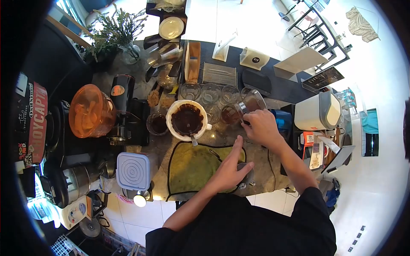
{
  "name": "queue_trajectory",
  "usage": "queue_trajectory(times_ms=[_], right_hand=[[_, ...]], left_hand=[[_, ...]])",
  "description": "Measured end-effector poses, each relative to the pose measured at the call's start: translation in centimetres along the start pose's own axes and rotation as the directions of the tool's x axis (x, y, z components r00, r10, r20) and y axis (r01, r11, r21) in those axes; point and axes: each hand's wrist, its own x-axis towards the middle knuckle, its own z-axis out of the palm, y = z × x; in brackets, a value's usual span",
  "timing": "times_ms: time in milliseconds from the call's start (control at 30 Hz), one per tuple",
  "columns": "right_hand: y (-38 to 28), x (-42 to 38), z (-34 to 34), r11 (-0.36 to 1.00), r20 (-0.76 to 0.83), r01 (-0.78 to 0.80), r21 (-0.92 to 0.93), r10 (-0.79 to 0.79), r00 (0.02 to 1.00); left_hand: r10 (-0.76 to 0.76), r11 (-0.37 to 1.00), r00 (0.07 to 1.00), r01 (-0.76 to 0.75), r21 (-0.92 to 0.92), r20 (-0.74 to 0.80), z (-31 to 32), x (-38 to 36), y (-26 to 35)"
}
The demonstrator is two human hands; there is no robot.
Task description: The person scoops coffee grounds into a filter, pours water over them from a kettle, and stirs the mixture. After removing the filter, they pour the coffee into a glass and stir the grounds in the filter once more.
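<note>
My right hand [261,128] is closed on a glass coffee server [255,101] that is tilted to the left. Its mouth is over a drinking glass [230,115] with brown liquid in it. My left hand [228,171] is open, fingers stretched and thumb apart, above the right part of a green cloth [192,170]. A clear glass vessel, partly hidden, is beside that hand. Left of the drinking glass stands a white coffee dripper [205,109] with dark wet grounds [187,120] inside. A spoon [194,140] leans out over its front rim.
Several empty glasses [210,91] stand in a row behind. A glass of dark liquid [158,123] is left of the dripper. A coffee grinder [122,96], an orange bucket [87,111] and a blue-lidded container [133,170] are at left. A white bin [311,112] stands at right.
</note>
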Motion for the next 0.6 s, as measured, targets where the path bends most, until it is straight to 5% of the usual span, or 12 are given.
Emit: queue_trajectory(times_ms=[200, 267, 300, 367, 500, 600], right_hand=[[0.1, -0.7, 1.1, 0.995, -0.01, 0.078, -0.069, -0.079, 0.997], [0.0, -1.0, 1.5, 0.988, 0.01, 0.09, -0.124, -0.089, 0.996], [0.0, -1.1, 1.6, 0.977, 0.037, 0.12, -0.176, -0.115, 0.993], [0.0, -1.4, 2.0, 0.962, 0.057, 0.148, -0.228, -0.139, 0.989], [0.1, -1.8, 2.7, 0.909, -0.001, 0.232, -0.346, -0.247, 0.969], [1.2, -1.8, 3.4, 0.889, -0.036, 0.26, -0.376, -0.295, 0.955]], left_hand=[[-0.013, 0.996, 0.989, 0.0, -0.089, -0.145, -3.1, -3.2, 4.6], [0.185, 0.981, 0.87, -0.188, 0.04, -0.457, -4.2, -4.1, 4.9], [0.191, 0.98, 0.87, -0.191, 0.047, -0.455, -4.6, -4.4, 4.7], [0.183, 0.951, 0.647, -0.306, -0.032, -0.74, -5.2, -5.0, 3.9], [0.065, 0.949, 0.544, -0.293, -0.117, -0.837, -6.2, -6.5, 2.8], [-0.021, 0.939, 0.6, -0.264, -0.222, -0.8, -5.8, -7.6, 2.1]])
